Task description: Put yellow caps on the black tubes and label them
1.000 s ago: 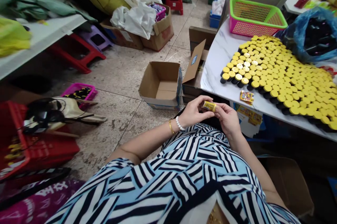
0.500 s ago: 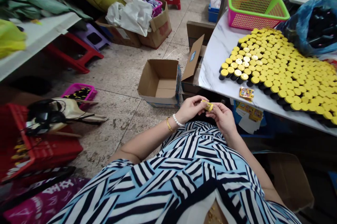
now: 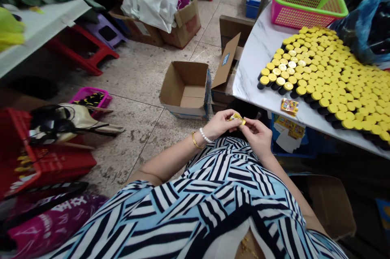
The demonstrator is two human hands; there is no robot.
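Note:
Above my lap, my left hand (image 3: 219, 124) and my right hand (image 3: 258, 133) both pinch a small yellow printed label (image 3: 237, 117) between their fingertips. On the white marble table (image 3: 258, 54) to the right stand several rows of black jars with yellow lids (image 3: 329, 72). One more yellow label (image 3: 289, 106) lies on the table near its front edge, just above my right hand.
An open, empty cardboard box (image 3: 186, 90) sits on the floor ahead of my hands. A pink and green basket (image 3: 306, 3) and a blue bag (image 3: 365, 23) are on the far table side. Red basket (image 3: 36, 157), stools and filled boxes crowd the left.
The view has tilted slightly downward. My hands stay together on the yellow label, and have turned and pinched it tighter between the fingertips.

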